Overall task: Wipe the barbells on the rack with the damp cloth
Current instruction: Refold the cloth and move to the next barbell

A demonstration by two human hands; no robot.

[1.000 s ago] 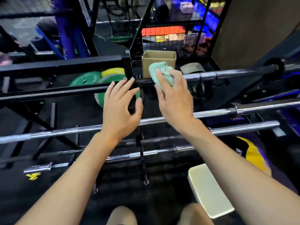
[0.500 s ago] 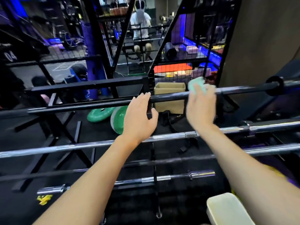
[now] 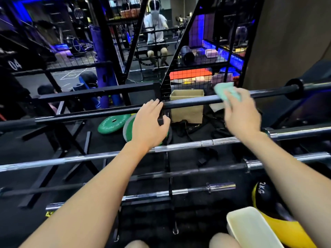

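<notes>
Several barbells lie across a black rack. The top one is a black barbell running left to right. My right hand holds a mint-green cloth against this bar, right of the rack's middle post; the hand is blurred. My left hand rests on the rack post just under the same bar, fingers up at the bar and thumb round the bracket. A chrome barbell runs below both wrists, with darker and shorter bars lower down.
A cardboard box and green weight plates lie on the floor behind the rack. A pale basin and a yellow-black ball are at the lower right. A mirror shows a seated person.
My right hand has slid the cloth to the right along the top black bar. The view has tilted upward. My left hand stays at the rack's middle post.
</notes>
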